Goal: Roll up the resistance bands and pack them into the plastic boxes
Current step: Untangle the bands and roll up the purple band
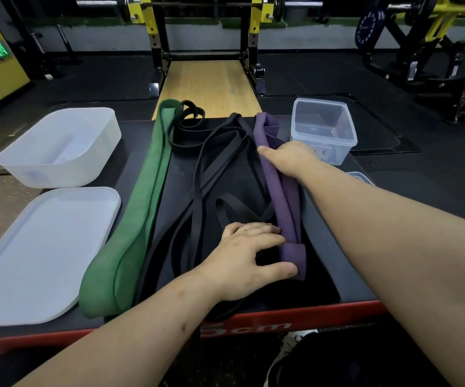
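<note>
Head view: purple band [282,208], 3 o'clock of the black bands [186,133]; your left hand [249,259] pinches its near end, right hand [288,160] rests farther up, fingers hidden; rolling seems unstarted, so next curl that end over tightly.

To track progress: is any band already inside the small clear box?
No, the small clear box shows only its bare bottom through the walls.

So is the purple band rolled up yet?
Not rolled: the purple band lies stretched lengthwise, left hand pinching its near end, right hand gripping farther up.
</note>
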Motion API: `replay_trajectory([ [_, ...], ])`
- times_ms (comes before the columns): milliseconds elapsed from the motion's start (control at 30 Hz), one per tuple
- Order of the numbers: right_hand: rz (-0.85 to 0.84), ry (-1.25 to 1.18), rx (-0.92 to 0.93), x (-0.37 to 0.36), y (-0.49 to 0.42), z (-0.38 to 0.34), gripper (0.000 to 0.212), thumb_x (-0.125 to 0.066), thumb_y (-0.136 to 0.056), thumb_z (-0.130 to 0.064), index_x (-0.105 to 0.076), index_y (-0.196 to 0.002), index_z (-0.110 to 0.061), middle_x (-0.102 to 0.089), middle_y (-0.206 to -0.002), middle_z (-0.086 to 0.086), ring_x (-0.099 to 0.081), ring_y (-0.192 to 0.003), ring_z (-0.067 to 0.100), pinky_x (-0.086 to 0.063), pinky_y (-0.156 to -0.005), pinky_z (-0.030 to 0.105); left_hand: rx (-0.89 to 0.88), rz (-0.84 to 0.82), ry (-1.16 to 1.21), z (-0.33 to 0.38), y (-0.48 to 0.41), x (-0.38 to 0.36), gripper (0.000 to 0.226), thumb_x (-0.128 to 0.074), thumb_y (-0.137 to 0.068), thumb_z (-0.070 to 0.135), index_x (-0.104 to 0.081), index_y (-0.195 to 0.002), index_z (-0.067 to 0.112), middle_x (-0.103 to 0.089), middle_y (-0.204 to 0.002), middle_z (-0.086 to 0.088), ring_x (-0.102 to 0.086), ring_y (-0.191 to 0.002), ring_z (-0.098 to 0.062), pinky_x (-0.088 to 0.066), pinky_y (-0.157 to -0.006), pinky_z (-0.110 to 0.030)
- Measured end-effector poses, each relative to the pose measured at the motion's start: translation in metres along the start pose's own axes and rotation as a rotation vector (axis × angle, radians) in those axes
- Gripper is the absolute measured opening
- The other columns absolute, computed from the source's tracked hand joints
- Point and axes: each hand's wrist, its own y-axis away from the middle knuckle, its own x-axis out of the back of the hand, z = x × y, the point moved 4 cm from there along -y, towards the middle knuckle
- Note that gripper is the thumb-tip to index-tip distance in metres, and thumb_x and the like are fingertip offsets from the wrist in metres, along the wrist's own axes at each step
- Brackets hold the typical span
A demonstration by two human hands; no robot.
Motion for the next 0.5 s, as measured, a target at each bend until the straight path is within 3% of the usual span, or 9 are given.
replay_trajectory([
  [67,-0.023,0.002,0.026,-0.004,-0.005,0.000,0.049,-0.058,-0.092,-0.061,-0.064,-0.093,-0.013,-0.065,-0.097,0.007,-0.061,-0.091,0.029,-0.042,-0.072,0.032,-0.004,0.001,-0.002,0.001,0.000,0.000,0.055,-0.066,-0.088,0.062,-0.060,-0.137,0.037,-0.043,-0.154,0.019,-0.012,-0.130,0.025,0.000,-0.120,-0.024],
  [167,-0.019,-0.239,-0.091,-0.002,-0.012,0.002,0.029,-0.068,-0.081,-0.027,-0.063,-0.102,-0.008,-0.069,-0.103,0.011,-0.066,-0.087,0.029,-0.051,-0.064,0.030,-0.011,0.003,-0.002,0.003,0.000,0.001,0.053,-0.067,-0.088,0.061,-0.060,-0.136,0.038,-0.044,-0.153,0.019,-0.013,-0.131,0.025,-0.001,-0.121,-0.026],
  [233,-0.028,-0.582,-0.152,0.003,-0.008,-0.001,0.036,-0.066,-0.074,-0.019,-0.066,-0.108,-0.008,-0.070,-0.101,0.011,-0.067,-0.084,0.027,-0.051,-0.063,0.030,-0.007,0.002,0.013,0.002,0.000,0.001,0.054,-0.067,-0.088,0.061,-0.060,-0.136,0.038,-0.043,-0.155,0.019,-0.011,-0.130,0.028,0.001,-0.120,-0.024],
  [333,-0.030,-0.852,-0.119,0.009,-0.004,-0.006,0.050,-0.064,-0.062,-0.025,-0.069,-0.108,-0.005,-0.073,-0.108,0.016,-0.070,-0.097,0.031,-0.055,-0.075,0.036,0.003,0.006,0.023,0.000,0.000,0.001,0.055,-0.067,-0.088,0.061,-0.060,-0.138,0.038,-0.040,-0.156,0.019,-0.005,-0.125,0.033,0.004,-0.117,-0.019],
  [400,-0.035,-0.985,-0.135,0.009,0.000,-0.001,0.046,-0.063,-0.066,-0.024,-0.070,-0.106,-0.002,-0.074,-0.101,0.017,-0.070,-0.092,0.031,-0.056,-0.074,0.037,0.005,0.007,0.021,0.000,0.000,0.000,0.056,-0.067,-0.088,0.062,-0.059,-0.138,0.037,-0.040,-0.156,0.020,-0.006,-0.127,0.032,0.003,-0.119,-0.022],
  [500,-0.107,-0.938,-0.137,0.002,0.006,0.003,0.013,-0.063,-0.084,-0.012,-0.061,-0.095,-0.005,-0.064,-0.075,0.014,-0.064,-0.063,0.026,-0.055,-0.058,0.030,-0.001,0.005,0.002,0.001,0.000,0.000,0.057,-0.066,-0.088,0.062,-0.059,-0.139,0.037,-0.042,-0.155,0.020,-0.013,-0.136,0.022,0.002,-0.122,-0.027],
])
